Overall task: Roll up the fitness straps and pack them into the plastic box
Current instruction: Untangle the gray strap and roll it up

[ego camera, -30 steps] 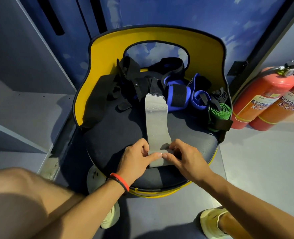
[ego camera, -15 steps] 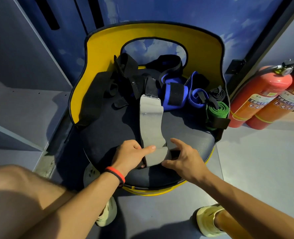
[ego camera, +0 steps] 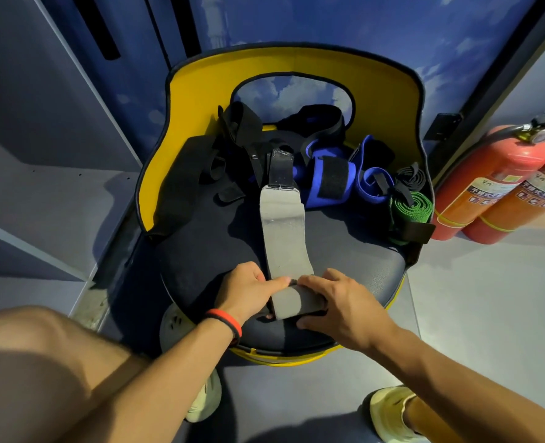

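On seat (ego camera: pixel 201 251), 6 o'clock: grey strap (ego camera: pixel 284 238), near end rolled one turn.
Fingers: left hand (ego camera: pixel 245 292), right hand (ego camera: pixel 338 305) both clamped on that roll.
Done: green roll (ego camera: pixel 411 209), 3 o'clock.
Left: black straps (ego camera: pixel 239 129), blue straps (ego camera: pixel 325 180) loose; plastic box unseen.

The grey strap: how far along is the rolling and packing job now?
Done: the green strap at the right looks rolled. In hand: the left hand and right hand grip the near end of the grey strap, barely rolled; most of it lies flat. Left: the black straps and blue straps heaped behind, and all packing; no box is in view.
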Motion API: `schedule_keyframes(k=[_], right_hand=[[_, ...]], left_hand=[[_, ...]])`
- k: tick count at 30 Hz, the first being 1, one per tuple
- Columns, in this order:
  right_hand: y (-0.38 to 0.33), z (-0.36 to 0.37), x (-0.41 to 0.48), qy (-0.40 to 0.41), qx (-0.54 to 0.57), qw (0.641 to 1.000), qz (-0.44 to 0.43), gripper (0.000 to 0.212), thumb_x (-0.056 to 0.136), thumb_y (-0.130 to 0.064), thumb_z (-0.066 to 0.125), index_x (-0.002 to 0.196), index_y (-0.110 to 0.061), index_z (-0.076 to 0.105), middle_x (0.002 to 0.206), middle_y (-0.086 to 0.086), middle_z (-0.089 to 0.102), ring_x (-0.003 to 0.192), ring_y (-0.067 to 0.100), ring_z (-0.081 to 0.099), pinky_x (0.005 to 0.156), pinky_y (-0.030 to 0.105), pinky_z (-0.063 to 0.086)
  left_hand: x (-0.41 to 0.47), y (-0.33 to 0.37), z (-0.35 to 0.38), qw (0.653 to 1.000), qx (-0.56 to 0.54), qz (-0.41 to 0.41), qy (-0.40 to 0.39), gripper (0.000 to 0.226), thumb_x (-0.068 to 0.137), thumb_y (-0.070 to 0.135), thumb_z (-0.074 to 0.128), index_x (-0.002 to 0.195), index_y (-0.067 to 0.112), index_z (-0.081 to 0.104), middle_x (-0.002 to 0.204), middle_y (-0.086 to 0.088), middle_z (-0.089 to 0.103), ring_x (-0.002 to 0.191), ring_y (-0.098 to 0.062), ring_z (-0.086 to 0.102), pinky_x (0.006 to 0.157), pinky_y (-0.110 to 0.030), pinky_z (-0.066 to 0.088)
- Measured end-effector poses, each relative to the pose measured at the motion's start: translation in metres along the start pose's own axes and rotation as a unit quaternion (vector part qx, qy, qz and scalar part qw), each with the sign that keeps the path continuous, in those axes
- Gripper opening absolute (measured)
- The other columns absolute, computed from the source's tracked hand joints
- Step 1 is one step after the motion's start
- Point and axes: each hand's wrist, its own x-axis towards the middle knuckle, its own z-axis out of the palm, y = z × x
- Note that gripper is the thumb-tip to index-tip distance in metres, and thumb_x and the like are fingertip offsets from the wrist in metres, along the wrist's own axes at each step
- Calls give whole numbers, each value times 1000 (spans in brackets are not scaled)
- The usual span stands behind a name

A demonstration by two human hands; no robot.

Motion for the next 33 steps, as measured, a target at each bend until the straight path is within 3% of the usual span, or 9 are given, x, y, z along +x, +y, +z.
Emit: schedule_keyframes(k=[3,8,12,17,22,24,27,30,33], right_hand=[[-1,-6,2,-15,-36,999,-9,61,86,-54,72,142,-41,51,112,-4,55,97,22,60,79,34,52],[-2,-14,7,-16,-53,997,-57,57,84,-53,72,136,-33,59,128,-5,49,108,18,56,82,35,55],[-9,-26,13,-68,-73,992,-71,50,90,-48,67,136,-33,58,119,-4,62,103,21,61,80,34,51],[-7,-29,18,-96,-47,992,-66,37,93,-49,64,121,-25,65,112,0,61,93,19,59,75,30,48],[-1,-28,27,-129,-1,991,-41,27,94,-49,63,101,-23,62,100,-3,50,88,16,49,77,30,41],[3,-29,33,-138,21,990,-29,25,93,-49,66,95,-25,64,102,-2,44,92,16,48,84,30,44],[4,-29,40,-153,37,987,-28,21,92,-44,69,91,-23,64,102,-3,46,97,14,45,83,27,41],[4,-27,38,-102,94,990,-10,30,83,-42,82,101,-22,67,96,-5,60,87,12,54,73,24,47],[6,-20,31,-9,252,961,112,51,68,-43,92,100,-22,57,85,-10,62,72,6,57,58,13,45]], left_hand=[[2,4,-2,998,55,15,-10,49,78,55,79,67,16,50,64,1,52,60,-17,50,55,-28,37],[6,13,-5,993,109,38,9,42,77,48,83,72,16,55,71,-6,67,68,-24,66,56,-34,48],[7,9,-2,994,99,41,19,42,75,43,87,73,17,54,74,-2,64,67,-18,60,51,-27,37],[16,6,-7,996,75,38,-5,38,74,37,89,76,8,64,74,-5,67,62,-14,57,51,-22,38],[22,-2,-15,998,41,38,-21,14,81,10,79,69,14,71,60,3,66,61,-15,63,60,-32,56],[18,-6,-18,997,-22,74,-4,15,84,13,75,73,21,72,67,4,72,65,-10,68,64,-29,55],[-2,-16,-19,981,-102,149,-76,14,84,27,81,97,29,76,95,11,74,92,-1,70,80,-19,54],[-8,-31,-15,977,-15,206,-59,43,70,37,91,110,30,75,105,16,69,99,1,67,85,-17,55],[-7,-27,-10,984,-80,156,-22,38,74,35,89,109,26,78,99,15,72,92,6,68,81,-17,57]])
